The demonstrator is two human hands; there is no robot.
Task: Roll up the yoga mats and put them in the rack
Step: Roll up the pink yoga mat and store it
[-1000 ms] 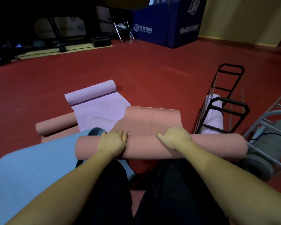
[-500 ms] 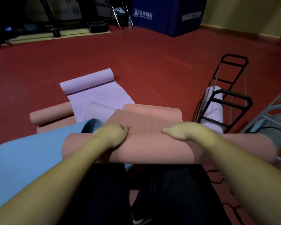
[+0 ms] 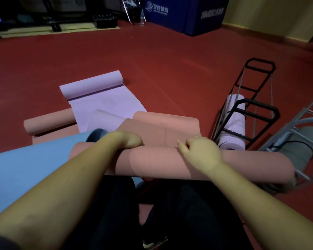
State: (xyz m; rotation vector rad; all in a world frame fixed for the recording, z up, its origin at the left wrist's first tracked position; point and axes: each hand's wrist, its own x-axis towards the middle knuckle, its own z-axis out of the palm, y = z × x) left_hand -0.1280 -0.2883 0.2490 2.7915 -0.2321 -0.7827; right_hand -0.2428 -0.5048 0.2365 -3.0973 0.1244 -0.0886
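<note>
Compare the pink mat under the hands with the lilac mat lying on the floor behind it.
The pink mat is almost fully rolled, with a short flat tail left; the lilac mat is mostly spread out, only its far end curled. Both hands, left hand and right hand, are on the pink mat; nothing touches the lilac mat. Both lie on the red floor, outside the black rack.
</note>
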